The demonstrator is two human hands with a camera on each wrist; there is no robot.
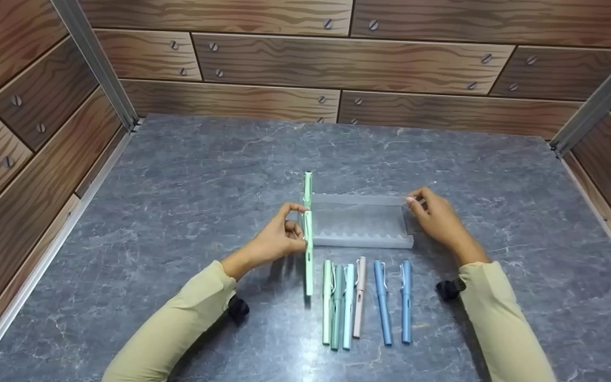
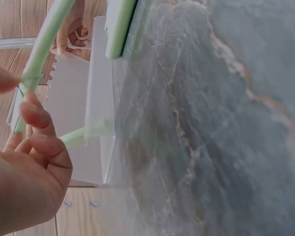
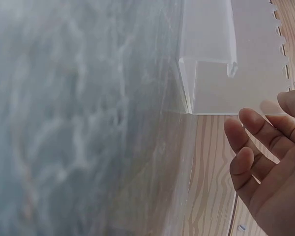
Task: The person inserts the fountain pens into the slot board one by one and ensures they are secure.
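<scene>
My left hand [image 1: 269, 239] pinches a light green pen [image 1: 309, 270] between thumb and fingertips, over the left end of a clear pen rack [image 1: 364, 243]. In the left wrist view the held pen [image 2: 42, 49] slants up past the thumb, its metal clip near the fingers. Behind it, a second light green pen [image 1: 307, 185] reaches out past the rack's left back corner, partly hidden by the hand. At the rack's back right corner my right hand [image 1: 441, 220] pinches the edge between thumb and index finger; its other fingers [image 3: 238, 162] are loosely bent.
In front of the rack lie several pens: a light green pen [image 1: 327, 302], a dark green pen [image 1: 337, 307], a pale aqua pen [image 1: 348, 307], a greyish pink pen [image 1: 359, 297] and two blue pens [image 1: 406, 302]. Wood-patterned walls [image 1: 305, 58] enclose the grey marbled table [image 1: 189, 175].
</scene>
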